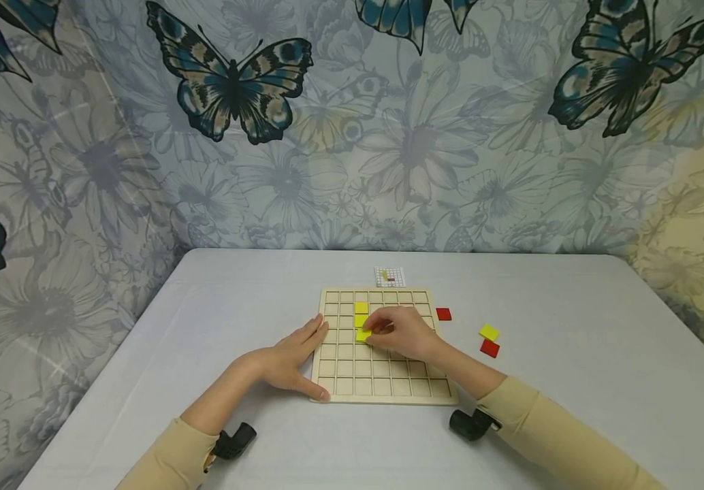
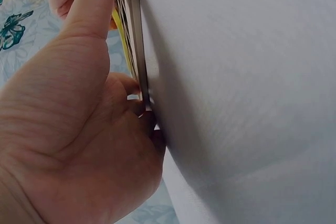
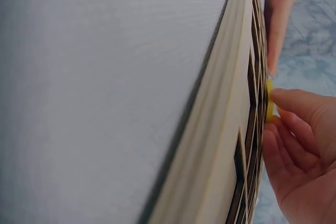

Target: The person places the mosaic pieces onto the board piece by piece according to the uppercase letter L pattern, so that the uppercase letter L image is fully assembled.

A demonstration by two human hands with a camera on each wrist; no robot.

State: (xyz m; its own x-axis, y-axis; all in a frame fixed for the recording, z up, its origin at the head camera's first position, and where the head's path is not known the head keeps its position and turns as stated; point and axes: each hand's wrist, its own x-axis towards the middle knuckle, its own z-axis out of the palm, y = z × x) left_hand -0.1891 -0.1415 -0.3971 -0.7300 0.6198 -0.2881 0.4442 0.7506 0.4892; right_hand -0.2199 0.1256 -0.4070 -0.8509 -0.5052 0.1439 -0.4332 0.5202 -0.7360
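Note:
A wooden grid board (image 1: 389,388) with square cells lies flat on the white table. My right hand (image 1: 404,331) reaches over its middle and pinches a yellow square tile (image 3: 270,102) between thumb and fingers, at the third cell of a column. Directly beyond that tile, two yellow tiles (image 1: 361,308) sit in cells of the same column. On the board's left edge rests my left hand (image 1: 287,357), fingers extended along the side and thumb at the near corner. In the left wrist view the left palm (image 2: 79,129) covers part of the board's edge.
Right of the board lie a red tile (image 1: 444,314), a yellow tile (image 1: 489,332) and another red tile (image 1: 489,348). A small printed grid card (image 1: 390,277) lies beyond the board's far edge. Butterfly-patterned walls (image 1: 327,197) stand behind and beside the table (image 1: 560,422).

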